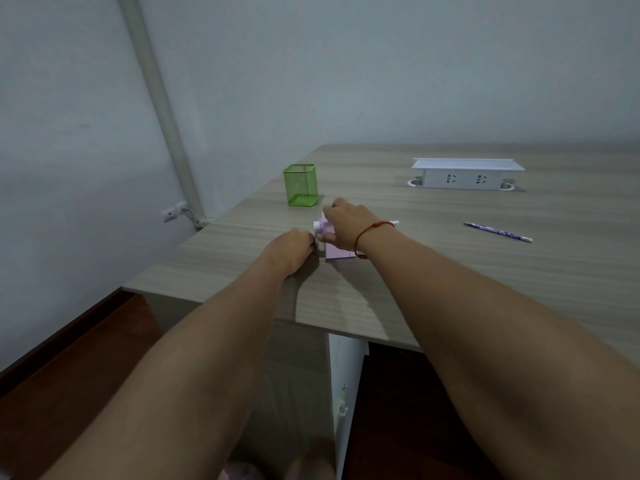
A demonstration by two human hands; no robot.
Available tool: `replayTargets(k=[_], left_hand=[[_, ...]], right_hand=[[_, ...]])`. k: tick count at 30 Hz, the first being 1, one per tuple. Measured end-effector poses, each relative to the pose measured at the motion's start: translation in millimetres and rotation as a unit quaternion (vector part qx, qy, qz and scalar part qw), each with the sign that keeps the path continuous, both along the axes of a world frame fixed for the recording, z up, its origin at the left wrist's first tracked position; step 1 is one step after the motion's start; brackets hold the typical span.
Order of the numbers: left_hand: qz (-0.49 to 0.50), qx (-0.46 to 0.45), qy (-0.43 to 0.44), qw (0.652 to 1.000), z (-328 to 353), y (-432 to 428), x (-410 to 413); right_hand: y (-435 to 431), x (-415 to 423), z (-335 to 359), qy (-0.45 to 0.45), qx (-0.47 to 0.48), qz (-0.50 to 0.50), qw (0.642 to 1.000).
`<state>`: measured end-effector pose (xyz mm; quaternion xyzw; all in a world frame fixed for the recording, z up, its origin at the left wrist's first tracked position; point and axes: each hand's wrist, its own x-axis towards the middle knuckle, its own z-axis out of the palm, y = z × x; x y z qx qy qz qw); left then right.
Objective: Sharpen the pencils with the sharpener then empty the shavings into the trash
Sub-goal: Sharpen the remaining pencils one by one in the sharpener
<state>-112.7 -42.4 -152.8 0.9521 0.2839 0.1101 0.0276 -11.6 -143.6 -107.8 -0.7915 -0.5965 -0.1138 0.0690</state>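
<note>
sharpener (338, 252), pale pink, stands on the counter (242, 237) near the green mesh cup (300, 185), my right hand (348, 226) gripping it from above and a pencil (394, 222) end showing past that wrist. my left hand (292, 249) is curled against its left side, though i cannot tell if it holds anything; a second pencil (498, 232) lies well apart to the right

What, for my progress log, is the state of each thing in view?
right hand: grips sharpener's top
left hand: curled beside sharpener, grip hidden
sharpener: upright on table
near pencil: mostly hidden behind right wrist
loose pencil: lying on table
green holder: upright, looks empty
socket box: lid raised
</note>
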Motion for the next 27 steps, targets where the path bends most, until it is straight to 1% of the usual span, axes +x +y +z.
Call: replayTargets(k=[4,7,9,11,13,15,18,21,24,27], left_hand=[[-0.033,0.049,0.016,0.998,15.4,13.8,3.3],[-0.05,0.114,0.056,0.991,24.3,19.8,4.0],[-0.058,0.152,0.039,0.986,31.4,23.2,5.5],[-0.073,0.177,-0.002,0.982,45.8,25.4,7.4],[-0.087,0.194,-0.009,0.977,60.1,22.8,2.7],[-0.092,0.191,-0.037,0.977,59.3,11.9,-8.1],[-0.096,0.15,-0.082,0.981,45.5,-6.8,-21.6],[-0.084,0.14,-0.083,0.983,43.9,-12.1,-27.2],[-0.101,0.118,-0.072,0.985,28.2,-23.6,-35.4],[-0.068,0.084,-0.056,0.993,10.0,-28.8,-39.1]], right_hand=[[2.8,0.0,-6.6,-0.009,0.015,-0.004,1.0],[5.1,-1.5,-9.1,-0.011,0.018,-0.016,1.0],[6.7,-2.3,-10.9,-0.009,0.022,-0.024,0.999],[8.3,-2.5,-10.2,0.0,0.022,-0.04,0.999],[11.5,-3.3,-5.0,0.012,0.013,-0.064,0.998],[12.5,-6.1,0.8,0.033,0.0,-0.079,0.996],[8.2,-10.7,2.7,0.035,-0.004,-0.075,0.997],[5.6,-13.9,1.7,0.033,-0.001,-0.077,0.997],[6.5,-13.7,2.4,0.036,-0.009,-0.083,0.996],[7.8,-12.9,-0.2,0.03,-0.004,-0.072,0.997]])
